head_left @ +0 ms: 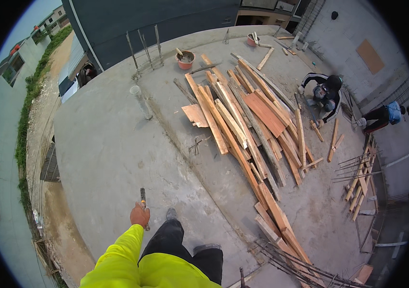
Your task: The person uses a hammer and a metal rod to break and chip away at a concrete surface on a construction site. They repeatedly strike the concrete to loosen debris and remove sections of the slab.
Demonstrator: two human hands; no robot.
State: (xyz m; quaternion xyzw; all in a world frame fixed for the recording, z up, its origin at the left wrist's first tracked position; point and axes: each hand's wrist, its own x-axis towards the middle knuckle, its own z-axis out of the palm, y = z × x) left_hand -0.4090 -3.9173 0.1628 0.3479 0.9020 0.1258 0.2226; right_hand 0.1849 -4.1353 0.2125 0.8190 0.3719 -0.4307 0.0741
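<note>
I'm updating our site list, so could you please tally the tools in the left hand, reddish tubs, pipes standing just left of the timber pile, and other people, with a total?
Tool in the left hand: 1
Reddish tubs: 2
Standing pipe: 1
Other people: 2
Total: 6

Slab (pixel 98 139): matt concrete, rough in patches. Planks (pixel 231 124): bare sawn wood, dull. Upright pipe (pixel 141 102): smooth, plastic by its look. Yellow sleeve (pixel 120 247): creased cloth. Hand tool (pixel 143 195): dark, matt (metal or rubber, cannot tell).
</note>
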